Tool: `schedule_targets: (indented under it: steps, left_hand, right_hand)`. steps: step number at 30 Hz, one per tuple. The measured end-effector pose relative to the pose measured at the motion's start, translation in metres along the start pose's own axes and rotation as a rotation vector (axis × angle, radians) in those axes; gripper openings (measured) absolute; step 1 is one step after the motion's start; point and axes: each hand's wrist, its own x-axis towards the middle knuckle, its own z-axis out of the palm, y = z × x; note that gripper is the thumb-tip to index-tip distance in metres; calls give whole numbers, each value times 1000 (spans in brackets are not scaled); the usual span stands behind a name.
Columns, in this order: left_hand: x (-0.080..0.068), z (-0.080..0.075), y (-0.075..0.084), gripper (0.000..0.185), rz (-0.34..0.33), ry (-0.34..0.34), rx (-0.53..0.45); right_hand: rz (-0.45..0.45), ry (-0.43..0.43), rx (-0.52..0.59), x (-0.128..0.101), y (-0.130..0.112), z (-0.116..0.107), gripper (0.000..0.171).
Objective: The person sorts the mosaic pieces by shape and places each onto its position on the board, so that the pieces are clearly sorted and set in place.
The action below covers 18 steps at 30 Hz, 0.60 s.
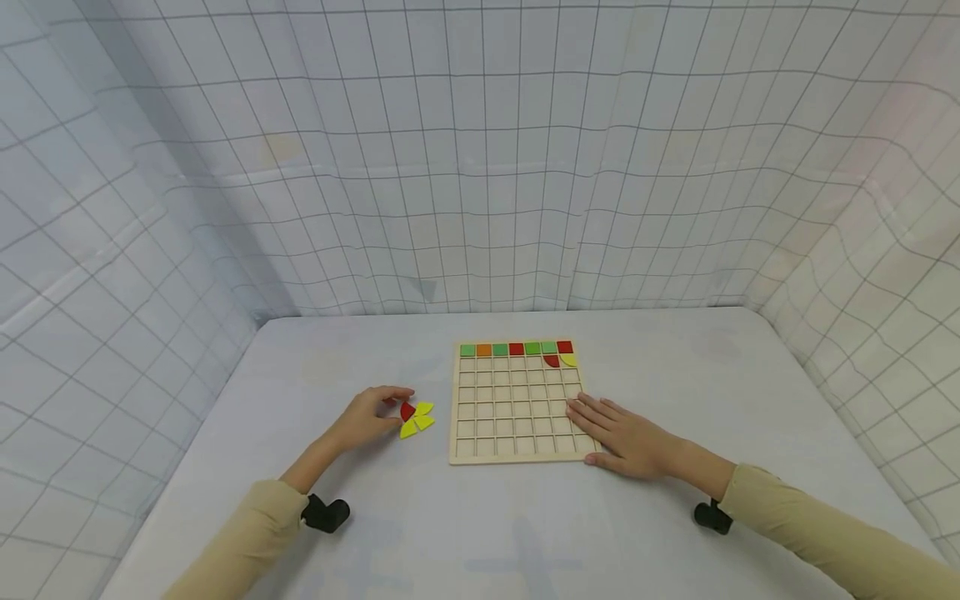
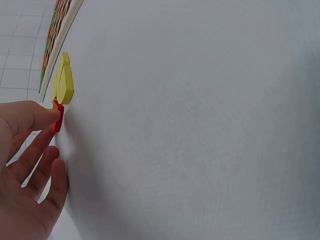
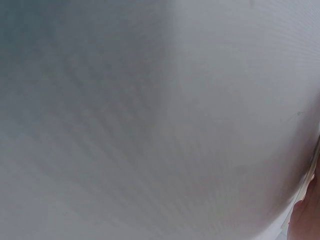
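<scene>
My left hand (image 1: pixel 367 419) is at the left of the wooden grid board (image 1: pixel 453 425), thumb and index finger pinching a red quarter-circle tile (image 2: pixel 58 120) at its edges. Against that red tile lie three yellow tiles (image 1: pixel 424 422) in a small cluster on the table. My right hand (image 1: pixel 633 442) rests flat over the board's right edge, fingers straight and holding nothing. Coloured square tiles (image 1: pixel 516 349) fill the board's top row. At the right end of the second row sit a red quarter-circle tile (image 1: pixel 552 361) and a yellow tile (image 1: pixel 568 360).
A white cloth covers the table (image 1: pixel 360 350). White gridded curtains (image 1: pixel 510 167) enclose the back and both sides. Black wrist camera mounts (image 1: pixel 327 514) hang beneath both forearms, close over the table. The right wrist view shows mostly cloth, with a sliver of hand at its right edge.
</scene>
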Motion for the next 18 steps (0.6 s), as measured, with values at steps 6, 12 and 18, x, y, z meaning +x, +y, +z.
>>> schedule_targets:
  steps: [6, 12, 18]
  left_hand:
    - [-1, -3, -3, 40, 55, -17, 37]
    - [-1, -4, -6, 35, 109, -7, 140]
    - [0, -4, -9, 31, 104, -2, 158]
  right_hand:
    - [-7, 25, 5, 1, 1, 1, 71]
    - [-11, 38, 9, 0, 1, 2, 70]
    - [-3, 29, 6, 0, 0, 2, 70]
